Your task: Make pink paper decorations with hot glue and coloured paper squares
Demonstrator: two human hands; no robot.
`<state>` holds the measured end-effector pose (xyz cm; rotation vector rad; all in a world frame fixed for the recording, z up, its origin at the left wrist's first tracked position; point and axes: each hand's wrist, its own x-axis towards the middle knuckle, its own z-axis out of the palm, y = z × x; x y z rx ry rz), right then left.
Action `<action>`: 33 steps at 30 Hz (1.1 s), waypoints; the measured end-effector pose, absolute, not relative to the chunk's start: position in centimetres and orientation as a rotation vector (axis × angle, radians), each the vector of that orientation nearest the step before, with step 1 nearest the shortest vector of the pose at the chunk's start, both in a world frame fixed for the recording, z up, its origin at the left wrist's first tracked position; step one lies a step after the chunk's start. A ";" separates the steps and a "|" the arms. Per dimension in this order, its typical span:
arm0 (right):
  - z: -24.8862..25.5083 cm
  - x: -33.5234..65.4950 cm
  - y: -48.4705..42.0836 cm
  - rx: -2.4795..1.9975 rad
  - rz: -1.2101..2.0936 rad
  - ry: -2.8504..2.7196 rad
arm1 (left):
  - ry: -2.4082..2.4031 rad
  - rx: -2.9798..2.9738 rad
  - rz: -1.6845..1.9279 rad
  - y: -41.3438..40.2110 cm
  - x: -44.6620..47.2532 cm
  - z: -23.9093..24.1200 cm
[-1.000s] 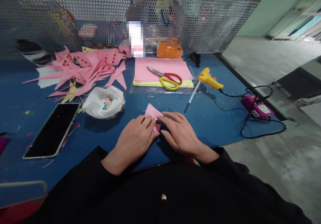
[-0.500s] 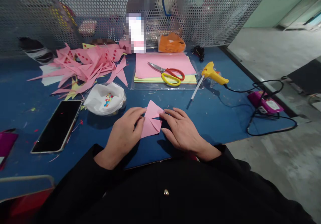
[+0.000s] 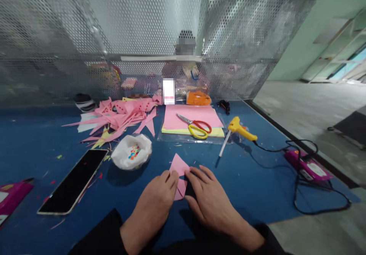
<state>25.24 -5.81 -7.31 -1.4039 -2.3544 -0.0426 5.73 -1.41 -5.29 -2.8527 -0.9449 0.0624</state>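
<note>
A small piece of folded pink paper [image 3: 180,165] lies on the blue table between my hands, its pointed tip facing away from me. My left hand [image 3: 157,198] covers its left side, with the fingers curled and closed on the paper. Fingers of my right hand [image 3: 210,196] are stretched out, their tips touching the right edge of the paper, the thumb apart below. Part of the paper is hidden under the left fingers. Beyond it lie scissors [image 3: 197,127] with red and yellow handles on a stack of coloured paper [image 3: 174,117].
Left of the paper stand a white-lined bowl [image 3: 118,156] with tiny coloured bits and a phone [image 3: 76,180]. Pink paper scraps [image 3: 126,114] are heaped behind. At right lies a yellow glue gun [image 3: 241,129], its cord running to a purple packet [image 3: 307,165]. Perforated metal mesh [image 3: 148,22] closes the back.
The view has tilted up, so everything sits lower in the picture. My left hand has moved further over the paper, and its fingers have curled in. The right hand keeps its place by the edge.
</note>
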 end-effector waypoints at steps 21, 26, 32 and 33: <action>-6.8 25.5 -5.6 -1.297 -0.052 -2.528 | -1.039 -2.866 -0.003 -1.9 6.1 -5.0; -6.3 26.5 -5.7 -1.367 -0.034 -2.539 | -1.012 -2.889 0.044 -1.8 6.2 -4.5; -6.2 26.7 -5.8 -1.330 -0.088 -2.575 | -0.908 -2.921 -0.100 -1.4 5.2 -4.8; -6.3 26.7 -5.8 -1.328 -0.107 -2.572 | -0.879 -2.918 -0.147 -1.4 5.0 -5.0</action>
